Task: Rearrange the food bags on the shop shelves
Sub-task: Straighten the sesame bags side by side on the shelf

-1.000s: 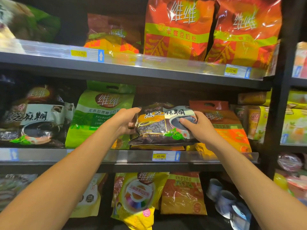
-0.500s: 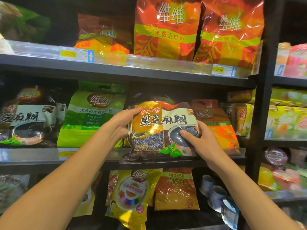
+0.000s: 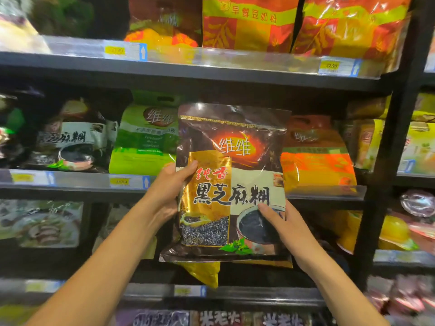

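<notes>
Both grips (image 3: 164, 191) (image 3: 289, 229) on sesame bag (image 3: 231, 161)

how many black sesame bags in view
2: the held bag, in left hand and right hand; a second bag on the middle shelf, far left. More may be hidden.

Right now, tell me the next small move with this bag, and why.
Probably carry the bag left, past the green bag, to the matching bags on that shelf: the left hand and right hand hold it upright, off the shelf.
</notes>
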{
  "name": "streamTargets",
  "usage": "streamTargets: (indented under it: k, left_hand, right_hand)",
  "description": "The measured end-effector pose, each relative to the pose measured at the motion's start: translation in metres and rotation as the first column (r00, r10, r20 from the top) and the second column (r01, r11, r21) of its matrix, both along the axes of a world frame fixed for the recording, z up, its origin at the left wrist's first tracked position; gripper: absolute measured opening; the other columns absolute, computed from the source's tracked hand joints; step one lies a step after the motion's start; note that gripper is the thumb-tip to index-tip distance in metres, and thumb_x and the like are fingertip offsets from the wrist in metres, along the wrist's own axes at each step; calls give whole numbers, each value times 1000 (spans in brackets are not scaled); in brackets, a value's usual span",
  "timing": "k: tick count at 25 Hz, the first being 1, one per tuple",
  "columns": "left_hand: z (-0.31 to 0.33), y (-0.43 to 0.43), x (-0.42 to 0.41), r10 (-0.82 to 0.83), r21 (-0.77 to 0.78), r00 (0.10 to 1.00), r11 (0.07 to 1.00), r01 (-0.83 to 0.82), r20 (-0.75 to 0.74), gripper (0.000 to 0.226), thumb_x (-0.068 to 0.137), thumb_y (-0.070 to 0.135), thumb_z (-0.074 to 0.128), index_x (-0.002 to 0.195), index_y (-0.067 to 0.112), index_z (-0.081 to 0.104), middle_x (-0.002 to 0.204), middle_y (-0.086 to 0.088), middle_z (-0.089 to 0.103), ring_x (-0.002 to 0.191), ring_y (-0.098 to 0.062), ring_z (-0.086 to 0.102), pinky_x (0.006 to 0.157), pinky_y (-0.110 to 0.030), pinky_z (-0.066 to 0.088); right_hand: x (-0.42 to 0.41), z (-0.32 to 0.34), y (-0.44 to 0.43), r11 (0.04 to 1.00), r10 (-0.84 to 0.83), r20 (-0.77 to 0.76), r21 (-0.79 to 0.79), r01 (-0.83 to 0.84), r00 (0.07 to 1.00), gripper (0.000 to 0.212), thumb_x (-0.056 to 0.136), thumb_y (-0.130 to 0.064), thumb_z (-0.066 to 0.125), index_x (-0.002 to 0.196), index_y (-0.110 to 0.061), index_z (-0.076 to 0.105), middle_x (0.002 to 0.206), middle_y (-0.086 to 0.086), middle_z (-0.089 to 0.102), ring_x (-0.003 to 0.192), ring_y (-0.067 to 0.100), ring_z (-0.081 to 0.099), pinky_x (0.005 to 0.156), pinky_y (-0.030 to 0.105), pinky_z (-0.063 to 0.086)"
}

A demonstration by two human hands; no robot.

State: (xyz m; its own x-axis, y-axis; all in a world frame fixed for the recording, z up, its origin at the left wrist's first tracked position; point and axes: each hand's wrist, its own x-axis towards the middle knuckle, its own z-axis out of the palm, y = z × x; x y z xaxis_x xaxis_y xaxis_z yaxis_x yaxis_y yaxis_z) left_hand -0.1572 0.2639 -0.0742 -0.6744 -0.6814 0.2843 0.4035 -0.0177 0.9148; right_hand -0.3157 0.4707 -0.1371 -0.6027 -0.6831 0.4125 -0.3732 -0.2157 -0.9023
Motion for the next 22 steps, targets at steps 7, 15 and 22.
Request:
streamTargets:
  k: [7, 15, 22]
  left_hand:
    - [-64, 4, 58, 80, 37, 996, 996, -81, 32, 22, 101, 20, 62, 116, 4, 69, 101, -17, 79, 86, -27, 77, 74, -39, 65]
    - [-123, -16, 159, 225, 94, 966, 967, -237, 127, 26, 102, 22, 63, 121, 6, 66, 105, -17, 79, 90, -29, 77, 75, -40, 65]
    - [-173, -18, 277, 366, 120, 901, 909, -400, 233, 25, 101, 23, 63, 122, 8, 65, 100, -11, 80, 90, -25, 77, 84, -43, 62]
  right_hand:
    - [37, -61, -16, 992, 117, 168, 29, -124, 979, 47, 81, -45, 73, 123, -24, 68, 114, -4, 78, 107, 18, 74, 99, 44, 55]
    - [120, -109, -57, 967, 208, 206, 101, -232, 956, 30, 85, -38, 69, 113, -27, 70, 104, -7, 80, 98, 15, 76, 80, 31, 59]
    - [218, -158, -88, 940, 238, 233, 189, -284, 943, 16, 92, -23, 73, 108, -24, 71, 96, -13, 80, 93, 10, 76, 75, 22, 56]
